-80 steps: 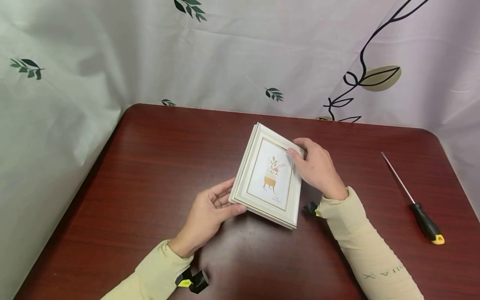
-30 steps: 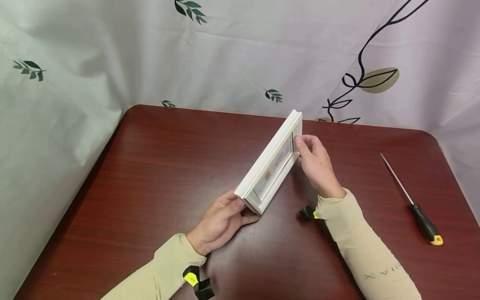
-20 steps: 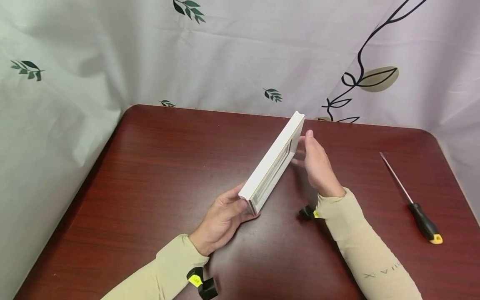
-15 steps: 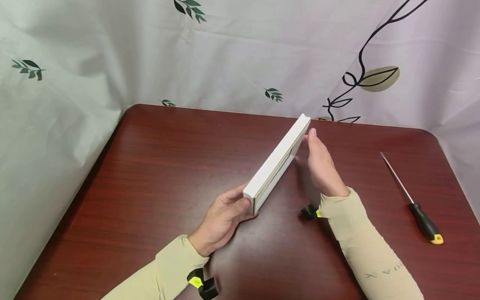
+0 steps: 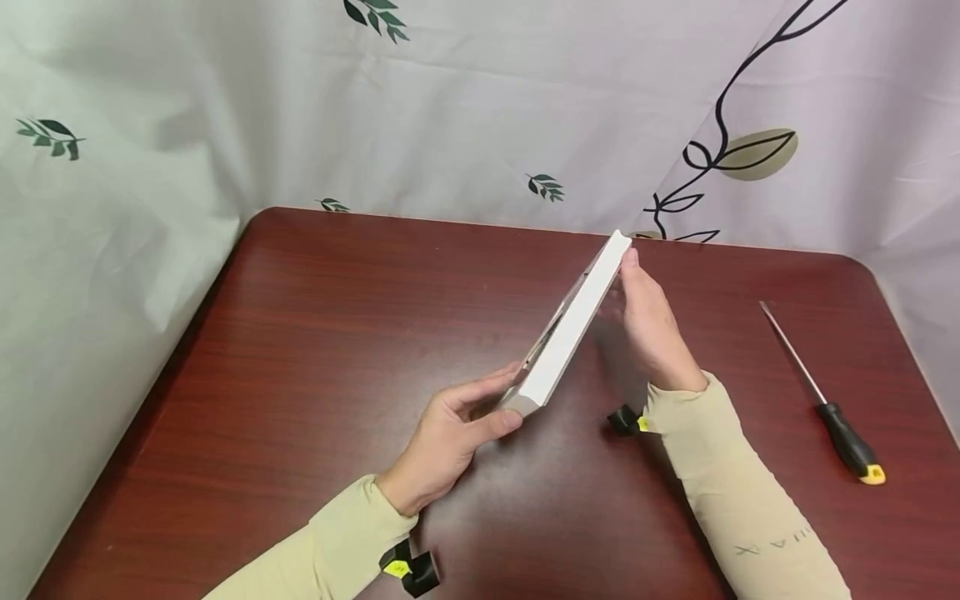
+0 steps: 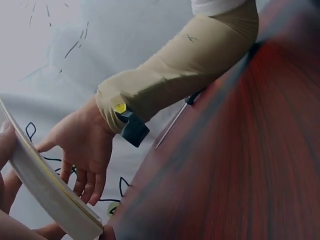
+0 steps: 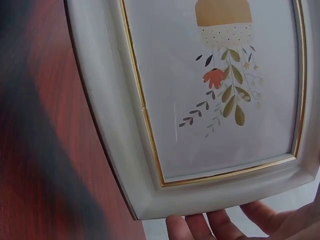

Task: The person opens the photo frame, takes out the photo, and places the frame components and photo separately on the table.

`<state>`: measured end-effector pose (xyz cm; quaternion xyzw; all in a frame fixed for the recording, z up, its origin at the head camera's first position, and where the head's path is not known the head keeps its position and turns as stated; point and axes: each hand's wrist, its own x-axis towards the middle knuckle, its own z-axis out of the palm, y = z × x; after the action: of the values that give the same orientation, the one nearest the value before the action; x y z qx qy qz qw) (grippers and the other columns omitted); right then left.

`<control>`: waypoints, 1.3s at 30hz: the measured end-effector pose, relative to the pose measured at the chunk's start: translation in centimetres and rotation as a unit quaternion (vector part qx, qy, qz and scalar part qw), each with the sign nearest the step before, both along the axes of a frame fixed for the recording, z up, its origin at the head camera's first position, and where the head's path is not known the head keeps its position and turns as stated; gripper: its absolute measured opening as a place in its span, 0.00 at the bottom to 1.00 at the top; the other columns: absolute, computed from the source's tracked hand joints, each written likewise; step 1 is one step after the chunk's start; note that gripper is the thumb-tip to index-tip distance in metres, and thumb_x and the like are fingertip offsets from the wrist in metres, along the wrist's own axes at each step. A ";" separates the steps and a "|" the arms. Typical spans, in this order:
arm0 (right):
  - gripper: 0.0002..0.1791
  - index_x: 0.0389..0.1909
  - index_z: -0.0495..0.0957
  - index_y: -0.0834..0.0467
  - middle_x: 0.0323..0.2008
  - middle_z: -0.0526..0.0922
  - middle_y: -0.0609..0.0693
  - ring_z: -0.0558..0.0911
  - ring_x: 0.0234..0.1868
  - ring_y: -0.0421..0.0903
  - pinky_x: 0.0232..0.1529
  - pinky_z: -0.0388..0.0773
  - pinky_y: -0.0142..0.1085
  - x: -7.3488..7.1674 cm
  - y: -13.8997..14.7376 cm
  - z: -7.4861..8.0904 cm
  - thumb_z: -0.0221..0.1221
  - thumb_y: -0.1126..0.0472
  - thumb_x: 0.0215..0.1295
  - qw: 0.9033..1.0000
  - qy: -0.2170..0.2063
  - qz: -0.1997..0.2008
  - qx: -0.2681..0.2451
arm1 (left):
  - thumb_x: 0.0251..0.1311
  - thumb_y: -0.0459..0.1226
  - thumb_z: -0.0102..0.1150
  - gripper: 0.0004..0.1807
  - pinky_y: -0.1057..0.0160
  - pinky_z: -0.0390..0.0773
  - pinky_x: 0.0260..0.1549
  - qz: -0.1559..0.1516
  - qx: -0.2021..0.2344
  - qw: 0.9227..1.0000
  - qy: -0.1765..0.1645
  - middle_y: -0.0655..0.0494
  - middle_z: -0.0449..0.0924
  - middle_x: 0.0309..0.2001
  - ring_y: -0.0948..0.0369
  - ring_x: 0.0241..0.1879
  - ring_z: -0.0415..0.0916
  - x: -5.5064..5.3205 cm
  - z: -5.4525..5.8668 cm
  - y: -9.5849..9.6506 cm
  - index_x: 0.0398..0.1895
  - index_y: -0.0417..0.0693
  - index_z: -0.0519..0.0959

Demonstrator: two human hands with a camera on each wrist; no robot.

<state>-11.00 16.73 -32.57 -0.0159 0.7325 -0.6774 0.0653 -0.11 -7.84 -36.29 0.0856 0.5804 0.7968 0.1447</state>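
Observation:
A cream-white picture frame [image 5: 573, 325] is held slanted on its side above the table, its long edge toward the head camera. The left hand [image 5: 442, 442] grips its near corner, thumb on the near side and fingers behind. The right hand [image 5: 654, 333] is at the far end, fingers straight and fingertips right at the frame's edge. In the right wrist view, the frame's front shows a gold inner line and a plant drawing [image 7: 230, 85]. The left wrist view shows the right hand's palm [image 6: 87, 142] facing the frame. The frame's back is mostly hidden.
To the right on the dark red wooden table [image 5: 322, 333] lies a screwdriver [image 5: 847, 437] with a black and yellow handle. A pale cloth with leaf prints [image 5: 450, 108] hangs behind the table and along its left side.
The frame has turned from face up to on edge and past it, its front now facing rightward. The right hand's thumb has come off the front and its fingers have straightened; the left keeps its grip.

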 end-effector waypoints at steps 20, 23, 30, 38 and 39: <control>0.19 0.42 0.78 0.49 0.38 0.77 0.42 0.75 0.48 0.39 0.60 0.65 0.31 -0.2 -0.1 -0.1 0.42 0.44 0.80 0.992 0.010 -0.029 -0.124 | 0.48 0.40 0.80 0.45 0.65 0.79 0.52 0.020 -0.046 0.998 -0.032 0.42 0.62 0.74 0.53 0.66 0.69 -0.3 -0.1 -0.4 0.71 0.40 0.70; 0.17 0.42 0.78 0.49 0.37 0.79 0.41 0.77 0.43 0.37 0.55 0.71 0.32 -0.2 -0.1 -0.2 0.43 0.47 0.81 0.991 0.026 -0.035 -0.125 | 0.45 0.41 0.81 0.52 0.65 0.79 0.52 0.017 -0.049 0.997 -0.049 0.43 0.68 0.70 0.53 0.60 0.75 -0.3 -0.1 -0.4 0.74 0.41 0.65; 0.18 0.45 0.77 0.54 0.36 0.80 0.43 0.79 0.41 0.39 0.50 0.74 0.33 0.0 0.1 -0.2 0.46 0.47 0.80 0.993 0.047 -0.032 -0.105 | 0.43 0.33 0.82 0.53 0.66 0.76 0.56 0.030 -0.067 0.995 -0.065 0.46 0.71 0.68 0.56 0.60 0.75 -0.4 -0.1 -0.2 0.75 0.41 0.63; 0.20 0.55 0.75 0.61 0.38 0.82 0.44 0.80 0.40 0.39 0.46 0.77 0.32 0.2 -0.1 -0.1 0.49 0.48 0.78 0.994 0.027 -0.045 -0.097 | 0.41 0.33 0.83 0.44 0.66 0.71 0.60 0.048 -0.159 0.986 -0.025 0.55 0.76 0.62 0.59 0.58 0.75 -0.6 0.0 -0.3 0.67 0.56 0.76; 0.21 0.56 0.75 0.61 0.38 0.82 0.44 0.80 0.39 0.39 0.46 0.77 0.32 0.3 -0.1 0.0 0.50 0.49 0.78 0.994 0.022 -0.049 -0.094 | 0.40 0.34 0.83 0.43 0.64 0.69 0.62 0.051 -0.175 0.983 -0.016 0.56 0.75 0.63 0.60 0.59 0.73 -0.5 0.0 -0.3 0.65 0.58 0.77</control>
<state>-10.75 16.59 -32.61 -0.0014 0.6671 -0.7449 0.0142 -0.66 -8.11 -36.31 0.0163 0.7123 0.6903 0.1256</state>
